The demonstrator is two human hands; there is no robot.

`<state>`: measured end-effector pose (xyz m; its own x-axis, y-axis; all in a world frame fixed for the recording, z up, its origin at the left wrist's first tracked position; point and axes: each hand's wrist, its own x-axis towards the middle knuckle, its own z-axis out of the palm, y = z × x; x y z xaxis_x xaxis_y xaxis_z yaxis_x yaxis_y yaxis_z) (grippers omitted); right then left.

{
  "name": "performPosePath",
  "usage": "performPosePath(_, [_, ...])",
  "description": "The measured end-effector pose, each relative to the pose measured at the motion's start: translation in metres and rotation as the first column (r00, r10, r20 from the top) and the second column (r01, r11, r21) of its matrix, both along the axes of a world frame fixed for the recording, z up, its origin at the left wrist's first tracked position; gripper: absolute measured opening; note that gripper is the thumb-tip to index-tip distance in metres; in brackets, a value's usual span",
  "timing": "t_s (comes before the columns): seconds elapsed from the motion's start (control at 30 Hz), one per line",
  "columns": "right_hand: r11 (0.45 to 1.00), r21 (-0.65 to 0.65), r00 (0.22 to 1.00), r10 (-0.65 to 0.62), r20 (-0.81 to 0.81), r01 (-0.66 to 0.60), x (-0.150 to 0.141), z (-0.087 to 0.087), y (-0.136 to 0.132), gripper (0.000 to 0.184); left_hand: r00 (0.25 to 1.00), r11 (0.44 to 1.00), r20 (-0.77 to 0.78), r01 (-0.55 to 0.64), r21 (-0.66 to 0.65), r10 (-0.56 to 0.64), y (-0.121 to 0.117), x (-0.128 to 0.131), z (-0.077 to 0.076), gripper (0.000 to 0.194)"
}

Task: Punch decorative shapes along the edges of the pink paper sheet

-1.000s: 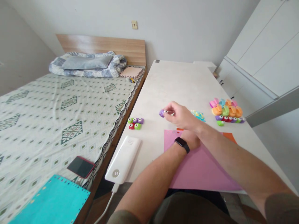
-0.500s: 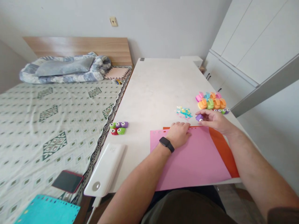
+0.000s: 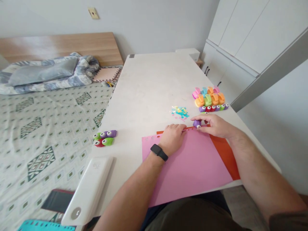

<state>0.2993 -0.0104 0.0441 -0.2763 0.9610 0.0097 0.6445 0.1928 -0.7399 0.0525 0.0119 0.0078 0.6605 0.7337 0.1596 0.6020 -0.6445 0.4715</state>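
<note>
My left hand (image 3: 172, 137) lies flat on the pink paper (image 3: 192, 163), near its far edge, with a dark watch (image 3: 158, 151) on the wrist. Between thumb and fingers, my right hand (image 3: 214, 124) holds a small purple paper punch (image 3: 197, 123) at that far edge. Whether the paper sits inside its slot, I cannot tell. Small punched shapes (image 3: 152, 138) run along the paper's far edge. Orange-red paper (image 3: 227, 154) lies beneath, showing at the right and along the top. Just beyond the hands is a scatter of tiny paper cutouts (image 3: 180, 112).
Several colored punches (image 3: 211, 99) stand in rows at the right of the white table (image 3: 154, 83). A smaller group of punches (image 3: 105, 138) sits at the left. In front of it lies a long white device (image 3: 89, 189). A bed (image 3: 57, 128) adjoins the table's left side.
My right hand has brought the purple punch from just beyond the paper to its far edge. The left hand stays on the paper. The whole view has shifted, with things now farther left.
</note>
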Motion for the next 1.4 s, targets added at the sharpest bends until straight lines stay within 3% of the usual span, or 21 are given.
performPosePath(0.37, [1.0, 0.023, 1.0, 0.008, 0.017, -0.008, -0.0039, 0.0075, -0.0054, 0.05, 0.999, 1.0, 0.036, 0.006, 0.003, -0.006, 0.0, 0.0011, 0.0013, 0.021])
performPosePath(0.63, [0.998, 0.026, 0.998, 0.055, 0.043, -0.056, -0.0015, 0.0037, -0.0043, 0.046, 0.999, 1.0, 0.044, -0.005, 0.004, 0.005, 0.0008, 0.0, 0.0007, 0.022])
performPosePath(0.77, [0.998, 0.065, 1.0, -0.008, 0.026, 0.006, 0.001, 0.0006, -0.0016, 0.049, 0.998, 1.0, 0.055, -0.005, -0.005, 0.005, 0.0002, -0.0001, 0.0019, 0.021])
performPosePath(1.0, [0.999, -0.003, 0.999, 0.051, 0.0, -0.051, 0.0014, 0.0024, -0.0024, 0.046, 0.998, 1.0, 0.063, 0.0, 0.0, 0.0, -0.0002, -0.0005, 0.0027, 0.022])
performPosePath(1.27, [0.993, -0.111, 0.999, 0.024, -0.025, -0.027, -0.0008, 0.0075, -0.0042, 0.047, 0.998, 1.0, 0.063, 0.01, -0.016, -0.009, 0.0, -0.0012, 0.0042, 0.023])
performPosePath(1.4, [0.993, -0.108, 0.998, 0.055, -0.008, -0.056, -0.0001, 0.0091, -0.0027, 0.046, 0.998, 1.0, 0.07, 0.002, -0.024, -0.001, -0.0004, -0.0016, 0.0049, 0.024])
